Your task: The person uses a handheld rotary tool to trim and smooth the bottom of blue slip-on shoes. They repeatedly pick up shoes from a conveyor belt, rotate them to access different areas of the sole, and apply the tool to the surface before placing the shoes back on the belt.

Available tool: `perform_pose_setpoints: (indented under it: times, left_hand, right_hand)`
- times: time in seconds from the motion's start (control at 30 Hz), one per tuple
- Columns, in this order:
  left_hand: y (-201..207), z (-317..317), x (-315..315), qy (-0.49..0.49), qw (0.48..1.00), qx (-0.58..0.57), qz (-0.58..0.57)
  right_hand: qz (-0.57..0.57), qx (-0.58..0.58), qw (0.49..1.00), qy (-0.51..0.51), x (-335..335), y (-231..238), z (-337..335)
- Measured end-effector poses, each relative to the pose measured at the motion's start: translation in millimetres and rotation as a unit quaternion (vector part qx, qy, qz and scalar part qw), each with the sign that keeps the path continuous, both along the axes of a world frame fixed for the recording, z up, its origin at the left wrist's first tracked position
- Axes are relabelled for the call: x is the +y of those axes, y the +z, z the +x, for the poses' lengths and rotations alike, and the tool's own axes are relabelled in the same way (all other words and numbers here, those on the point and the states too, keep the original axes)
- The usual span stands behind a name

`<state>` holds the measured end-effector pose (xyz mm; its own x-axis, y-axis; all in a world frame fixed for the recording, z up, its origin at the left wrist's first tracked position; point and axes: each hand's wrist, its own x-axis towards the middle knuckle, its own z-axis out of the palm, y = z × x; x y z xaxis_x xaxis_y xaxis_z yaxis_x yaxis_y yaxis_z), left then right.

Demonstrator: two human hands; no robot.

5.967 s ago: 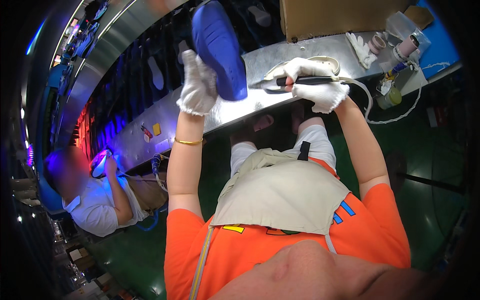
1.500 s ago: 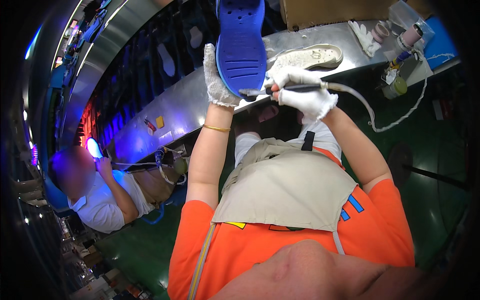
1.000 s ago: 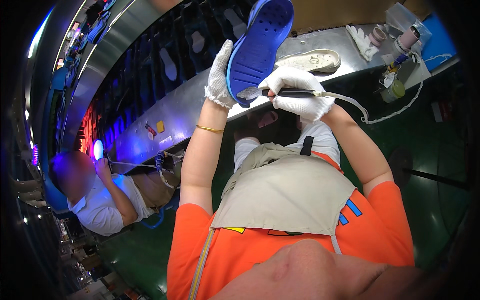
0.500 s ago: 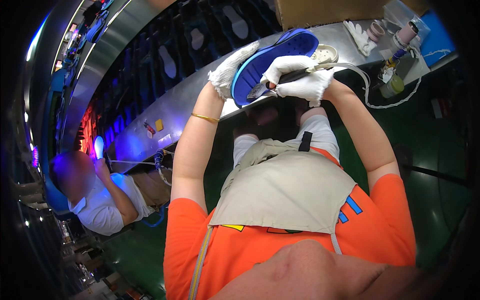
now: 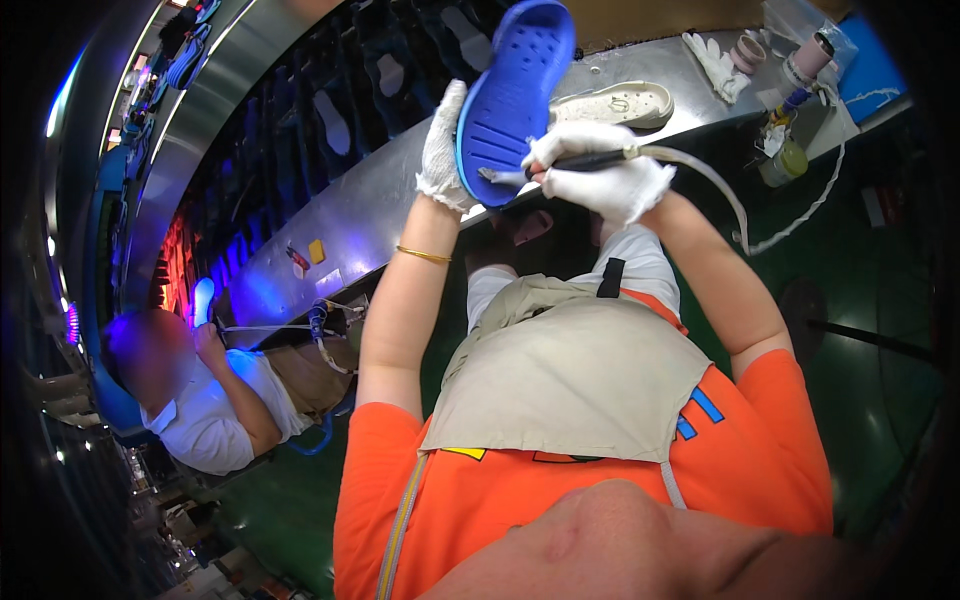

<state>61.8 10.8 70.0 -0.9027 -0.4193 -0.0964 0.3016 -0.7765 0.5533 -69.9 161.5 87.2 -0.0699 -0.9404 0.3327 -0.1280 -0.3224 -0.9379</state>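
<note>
My left hand [image 5: 441, 150], in a white knitted glove, grips the edge of a blue shoe sole [image 5: 510, 90], which stands tilted with its dished, ridged side in view. Its toe end, dotted with small holes, points up and away. My gloved right hand [image 5: 605, 180] is closed round the dark handle of a brush [image 5: 592, 158]. The brush's pale tip lies at the near, ridged end of the sole. A whitish hose [image 5: 715, 178] runs from the handle toward the right. On the metal bench behind, a cream shoe sole [image 5: 612, 104] lies beside my right hand.
Dark racks with pale soles [image 5: 333, 122] run behind the metal bench [image 5: 345, 195]. Farther right are white gloves [image 5: 715, 68], a thread-like spool [image 5: 814, 52] and a yellowish jar [image 5: 788, 162]. At left, a seated person [image 5: 215, 410] holds up a pale, lit sole.
The blue sole has swung more upright, its toe end moving up and left, uncovering the cream sole. The brush tip has shifted lower along the near end. Both hands keep their hold.
</note>
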Motion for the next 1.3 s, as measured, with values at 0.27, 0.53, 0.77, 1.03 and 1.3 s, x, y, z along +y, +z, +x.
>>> perform_pose_setpoints:
  times: [0.27, 0.53, 0.77, 1.03, 1.3]
  left_hand:
    - [-31, 11, 14, 0.075, 0.994, 0.069, 0.042]
    - [-44, 20, 19, 0.138, 0.987, 0.072, 0.045]
    - [-22, 20, 48, 0.129, 0.985, 0.069, 0.090]
    - [-24, 30, 52, 0.057, 0.982, 0.140, 0.109]
    - [-24, 30, 40, 0.042, 0.989, 0.128, 0.063]
  right_hand:
    - [0.097, -0.085, 0.991, -0.027, 0, -3, -2]
    - [0.048, -0.018, 0.998, -0.026, 3, 3, 33]
    - [-0.084, 0.041, 0.984, -0.149, -14, 1, 22]
    - [-0.029, -0.101, 0.985, -0.135, -38, 1, -12]
    - [-0.083, 0.029, 0.989, -0.122, -40, -16, -7]
